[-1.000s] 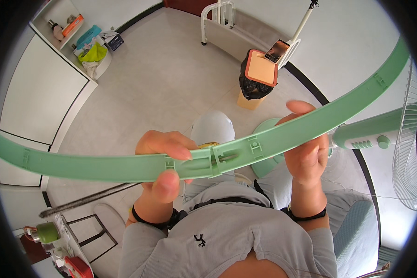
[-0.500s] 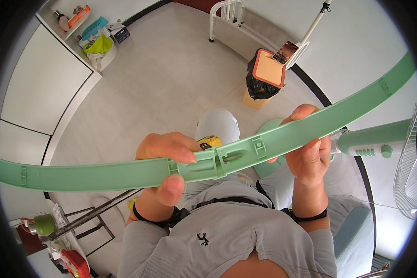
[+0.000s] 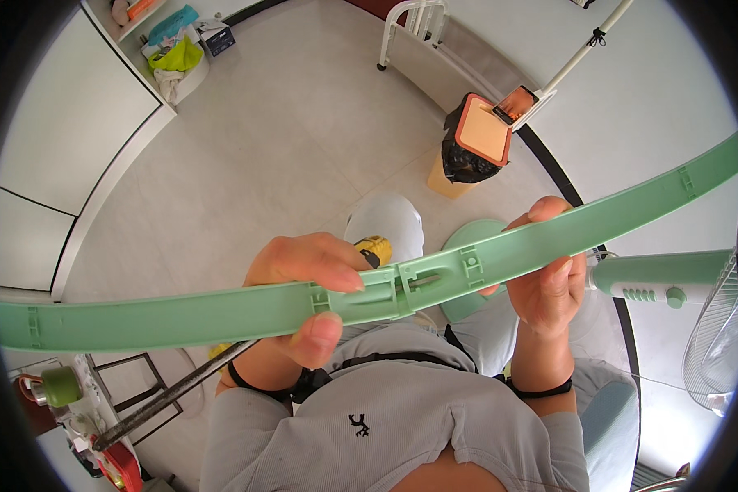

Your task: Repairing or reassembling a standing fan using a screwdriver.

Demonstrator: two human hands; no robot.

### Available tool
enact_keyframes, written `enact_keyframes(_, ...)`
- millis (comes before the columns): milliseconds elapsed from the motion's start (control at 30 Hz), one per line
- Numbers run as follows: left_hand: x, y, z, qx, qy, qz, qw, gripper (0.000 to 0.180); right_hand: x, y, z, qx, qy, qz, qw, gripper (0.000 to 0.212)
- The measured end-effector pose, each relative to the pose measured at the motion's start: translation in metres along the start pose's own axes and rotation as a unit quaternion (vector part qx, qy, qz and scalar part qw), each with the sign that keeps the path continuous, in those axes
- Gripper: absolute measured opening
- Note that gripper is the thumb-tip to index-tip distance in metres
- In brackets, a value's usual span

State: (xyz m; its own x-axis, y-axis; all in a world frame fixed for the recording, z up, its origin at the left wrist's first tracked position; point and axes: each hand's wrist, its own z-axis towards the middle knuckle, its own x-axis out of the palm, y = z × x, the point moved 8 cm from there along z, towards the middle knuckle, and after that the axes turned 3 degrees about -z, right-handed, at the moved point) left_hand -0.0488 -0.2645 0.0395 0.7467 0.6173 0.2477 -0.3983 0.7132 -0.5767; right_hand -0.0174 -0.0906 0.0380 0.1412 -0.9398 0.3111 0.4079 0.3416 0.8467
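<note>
Across the view runs a long curved green plastic band (image 3: 180,321), seen on its inner side, like the rim ring of a fan guard. Two band ends meet at a clip joint (image 3: 403,289) near the middle, with a narrow slot beside it. My left hand (image 3: 307,275) grips the band left of the joint, thumb below and fingers above. My right hand (image 3: 545,275) pinches it farther right, thumb on the lower edge and fingers behind. Partly hidden behind the band is a yellow-and-black object (image 3: 375,249), its kind unclear.
At right stands a green-and-white fan (image 3: 664,277) with a wire guard (image 3: 709,344). Ahead is a lidded bin (image 3: 482,131) with a black bag; a phone (image 3: 517,105) rests beside it. A dark bar (image 3: 172,395) slants at lower left, near a green bottle (image 3: 60,385).
The band and its joint sit slightly farther right and lower in view. Both hands keep their hold, and the surroundings have shifted a little with the camera.
</note>
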Motion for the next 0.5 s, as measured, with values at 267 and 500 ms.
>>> enact_keyframes(267,-0.008,-0.005,-0.001,0.029,-0.012,0.027,0.999,0.027,0.007,0.001,0.007,-0.057,0.042,-0.039,0.997,0.045)
enact_keyframes(500,-0.008,-0.004,0.002,-0.001,-0.001,0.008,1.000,0.026,0.009,0.004,0.007,-0.090,0.046,-0.063,0.993,0.041)
